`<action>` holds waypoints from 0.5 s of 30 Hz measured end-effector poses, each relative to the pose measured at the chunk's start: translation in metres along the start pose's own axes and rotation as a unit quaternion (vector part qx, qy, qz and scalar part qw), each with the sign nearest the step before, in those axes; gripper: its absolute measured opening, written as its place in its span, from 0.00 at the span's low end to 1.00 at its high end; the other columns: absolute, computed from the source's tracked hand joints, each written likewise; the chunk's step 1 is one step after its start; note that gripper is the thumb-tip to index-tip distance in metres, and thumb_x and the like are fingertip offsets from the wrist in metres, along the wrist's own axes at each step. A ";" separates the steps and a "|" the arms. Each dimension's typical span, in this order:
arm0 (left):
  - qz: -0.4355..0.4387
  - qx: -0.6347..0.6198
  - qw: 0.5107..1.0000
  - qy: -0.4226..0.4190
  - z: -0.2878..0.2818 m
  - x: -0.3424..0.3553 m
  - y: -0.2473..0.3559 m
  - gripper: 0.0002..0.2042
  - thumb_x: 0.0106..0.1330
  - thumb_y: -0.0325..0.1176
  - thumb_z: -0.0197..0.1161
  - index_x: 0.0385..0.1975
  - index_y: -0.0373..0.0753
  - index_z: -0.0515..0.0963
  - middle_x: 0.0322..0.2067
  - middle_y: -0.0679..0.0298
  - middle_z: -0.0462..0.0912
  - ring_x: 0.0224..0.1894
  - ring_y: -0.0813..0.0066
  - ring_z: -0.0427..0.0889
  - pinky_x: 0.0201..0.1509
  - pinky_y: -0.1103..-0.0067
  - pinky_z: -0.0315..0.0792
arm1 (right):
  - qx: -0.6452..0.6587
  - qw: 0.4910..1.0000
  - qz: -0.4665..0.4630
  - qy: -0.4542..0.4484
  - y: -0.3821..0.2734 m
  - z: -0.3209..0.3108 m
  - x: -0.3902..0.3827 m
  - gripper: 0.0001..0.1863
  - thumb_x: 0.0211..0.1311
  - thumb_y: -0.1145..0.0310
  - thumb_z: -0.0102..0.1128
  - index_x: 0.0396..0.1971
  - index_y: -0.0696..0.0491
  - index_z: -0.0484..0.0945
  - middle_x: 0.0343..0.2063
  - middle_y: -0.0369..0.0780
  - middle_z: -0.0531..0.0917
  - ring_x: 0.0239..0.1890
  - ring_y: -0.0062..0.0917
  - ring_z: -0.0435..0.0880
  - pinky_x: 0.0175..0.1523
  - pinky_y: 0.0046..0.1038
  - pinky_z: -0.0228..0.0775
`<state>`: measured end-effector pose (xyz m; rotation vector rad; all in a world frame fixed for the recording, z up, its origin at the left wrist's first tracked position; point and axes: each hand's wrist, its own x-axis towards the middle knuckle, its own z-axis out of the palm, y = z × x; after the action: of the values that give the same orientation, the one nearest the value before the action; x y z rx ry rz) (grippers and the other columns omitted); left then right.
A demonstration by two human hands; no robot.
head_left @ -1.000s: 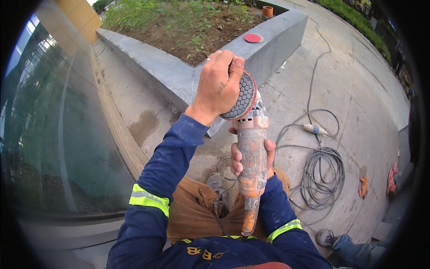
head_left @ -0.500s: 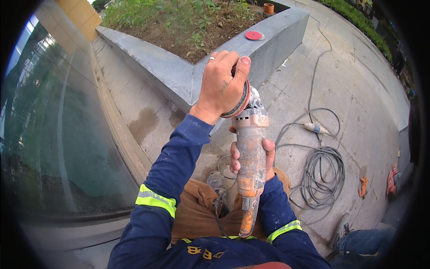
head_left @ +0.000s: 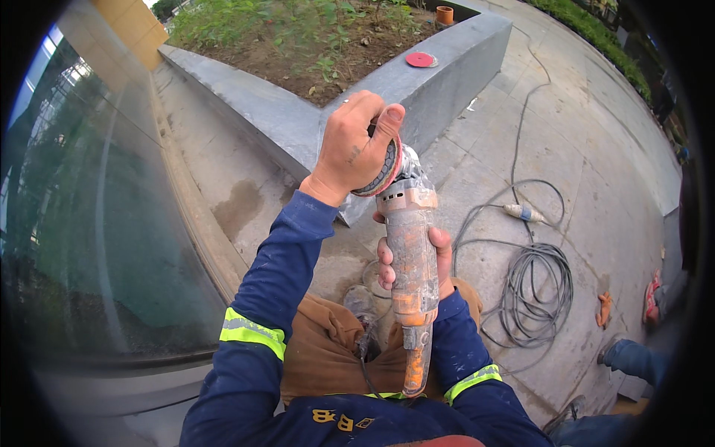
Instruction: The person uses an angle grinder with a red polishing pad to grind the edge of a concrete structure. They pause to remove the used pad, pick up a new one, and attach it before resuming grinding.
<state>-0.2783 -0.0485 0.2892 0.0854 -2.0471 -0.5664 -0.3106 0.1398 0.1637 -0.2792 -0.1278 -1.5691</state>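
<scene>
Right now two hands share one angle grinder (head_left: 410, 261), held over brown trousers (head_left: 320, 350): the right hand (head_left: 445, 261) wraps its body, the left hand (head_left: 351, 145) clasps its single polishing pad (head_left: 389, 171). One red disc (head_left: 421, 59) lies on the stone planter ledge (head_left: 468, 41), well apart.

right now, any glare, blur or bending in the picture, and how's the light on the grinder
Head view: soft, even daylight on the grinder, no hard shadow across it; head view: reflections and haze over the glass panel, its long edge bowed by the fisheye, black at the picture's rim; head view: plants look soft, grinder fairly sharp.
</scene>
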 end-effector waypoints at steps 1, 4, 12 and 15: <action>-0.028 0.000 1.000 0.005 -0.001 0.000 -0.001 0.23 0.75 0.46 0.56 0.23 0.32 0.71 0.19 0.62 0.69 0.22 0.70 0.65 0.27 0.75 0.62 | 0.001 1.000 0.005 -0.003 0.001 0.001 0.000 0.46 0.59 0.46 0.60 0.68 0.61 0.54 0.38 0.54 0.81 0.34 0.44 0.86 0.39 0.44 0.82; -0.092 0.011 0.995 0.041 0.000 -0.004 -0.007 0.26 0.76 0.47 0.54 0.19 0.32 0.70 0.14 0.62 0.66 0.18 0.69 0.62 0.23 0.74 0.60 | -0.003 0.999 0.001 0.037 0.006 0.000 0.000 0.42 0.58 0.47 0.60 0.64 0.61 0.61 0.39 0.54 0.82 0.35 0.45 0.86 0.39 0.44 0.84; 0.004 0.171 0.945 0.280 -0.001 -0.035 -0.024 0.22 0.75 0.38 0.57 0.16 0.34 0.70 0.12 0.56 0.67 0.14 0.59 0.62 0.20 0.69 0.61 | -0.119 0.979 -0.038 0.160 0.012 0.014 0.002 0.35 0.57 0.49 0.62 0.53 0.63 0.71 0.37 0.52 0.82 0.34 0.40 0.87 0.38 0.40 0.84; -0.005 0.169 0.935 0.310 -0.023 -0.030 -0.005 0.24 0.77 0.41 0.54 0.15 0.35 0.68 0.12 0.57 0.63 0.14 0.64 0.61 0.20 0.71 0.59 | -0.203 0.969 -0.045 0.130 0.015 0.028 0.002 0.35 0.56 0.51 0.64 0.54 0.64 0.70 0.36 0.50 0.82 0.35 0.38 0.87 0.38 0.39 0.84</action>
<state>-0.2448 -0.0529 0.2726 0.4243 -1.4996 -0.1481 -0.2934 0.1452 0.1897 -0.3865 0.3957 -1.7015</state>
